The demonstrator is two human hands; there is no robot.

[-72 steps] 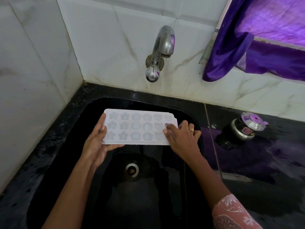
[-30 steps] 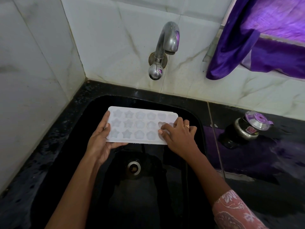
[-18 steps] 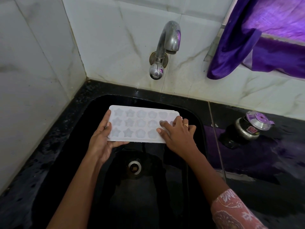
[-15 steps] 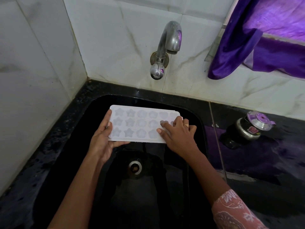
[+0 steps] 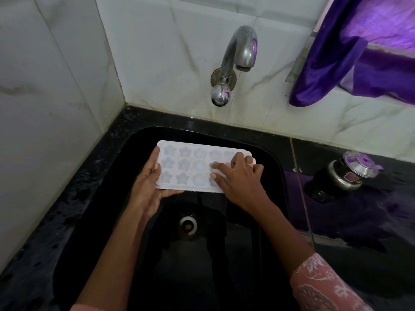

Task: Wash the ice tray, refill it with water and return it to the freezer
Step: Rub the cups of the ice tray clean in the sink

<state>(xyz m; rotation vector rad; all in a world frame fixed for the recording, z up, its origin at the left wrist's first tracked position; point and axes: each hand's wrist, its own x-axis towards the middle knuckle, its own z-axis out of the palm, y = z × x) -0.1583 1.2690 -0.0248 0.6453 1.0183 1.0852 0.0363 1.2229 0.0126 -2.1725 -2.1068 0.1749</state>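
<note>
Over the glossy black sink (image 5: 94, 198), the left hand (image 5: 147, 189) grips the left end of the white plastic ice tray (image 5: 190, 167), thumb beneath. Its star and flower moulds face up. The right hand (image 5: 240, 180) presses spread fingers (image 5: 216, 166) into them, below the chrome tap (image 5: 238, 61). A steel-lidded jar (image 5: 343, 176) stands on the wet black table (image 5: 370, 221).
</note>
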